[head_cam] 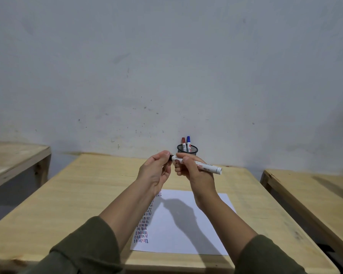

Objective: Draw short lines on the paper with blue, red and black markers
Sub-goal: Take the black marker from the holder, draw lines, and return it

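Observation:
Both hands are raised above the wooden table. My right hand grips the white barrel of the black marker, which points left. My left hand pinches the marker's black cap at the barrel's left end. Whether the cap is on or just off is hard to tell. Below the hands lies the white paper, with rows of short blue, red and black lines down its left side. The red marker and blue marker stand capped in a black mesh cup at the table's far edge.
A grey wall rises right behind the table. Another wooden table stands to the left and a third one to the right, each with a gap between.

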Demonstrator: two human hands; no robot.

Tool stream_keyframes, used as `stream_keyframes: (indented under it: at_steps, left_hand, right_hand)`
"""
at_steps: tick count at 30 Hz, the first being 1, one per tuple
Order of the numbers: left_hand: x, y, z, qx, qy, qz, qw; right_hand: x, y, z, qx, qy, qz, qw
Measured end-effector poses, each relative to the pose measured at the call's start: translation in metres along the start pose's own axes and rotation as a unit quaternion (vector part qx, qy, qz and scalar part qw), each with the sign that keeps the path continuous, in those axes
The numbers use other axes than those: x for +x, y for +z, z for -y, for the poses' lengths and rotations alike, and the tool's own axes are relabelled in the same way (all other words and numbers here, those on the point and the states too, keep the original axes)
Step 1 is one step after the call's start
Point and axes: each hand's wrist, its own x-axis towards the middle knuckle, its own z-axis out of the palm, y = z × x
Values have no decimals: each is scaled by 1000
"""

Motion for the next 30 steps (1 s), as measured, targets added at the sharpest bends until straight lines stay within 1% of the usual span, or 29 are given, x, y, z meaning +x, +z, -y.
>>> stream_keyframes:
  at_steps: [2, 4, 7, 10, 12, 14, 16, 20, 23, 24, 27, 30]
  left_hand:
    - [0, -1, 5, 11, 4, -9, 1000]
    - [1, -3, 9, 33, 11, -24, 999]
    - [7, -2, 8, 51, 17, -37, 998]
    - [19, 0, 2, 49, 17, -37, 998]
    - [30, 1, -2, 61, 8, -24, 998]
    - [41, 6, -5, 81, 3, -2, 997]
    - [52, 13, -8, 111, -3, 17, 994]
    - [73, 35, -14, 159, -14, 51, 986]
    - [99, 46, -15, 225, 23, 41, 973]
    - [110, 48, -13, 270, 45, 32, 961]
    - [140, 51, -9, 417, 92, -5, 904]
    - [165, 55, -4, 512, 118, -12, 851]
  right_hand:
    - [-1, -1, -3, 23, 26, -1, 999]
    - [-2, -6, -5, 26, 51, 22, 998]
    - [-1, -16, -3, 39, 81, 98, 991]
    - [5, -27, 1, 74, 118, 180, 974]
    - [13, -35, 6, 76, 134, 225, 962]
    - [22, -40, 12, 63, 140, 254, 955]
    - [32, -42, 17, 41, 141, 231, 962]
    - [66, -48, 17, 2, 122, 130, 984]
    - [97, -58, 13, -32, 100, 72, 992]
    - [107, -62, 11, -48, 92, 56, 993]
    - [140, -72, 7, -122, 62, 15, 990]
    - [176, -77, 4, -189, 34, -15, 981]
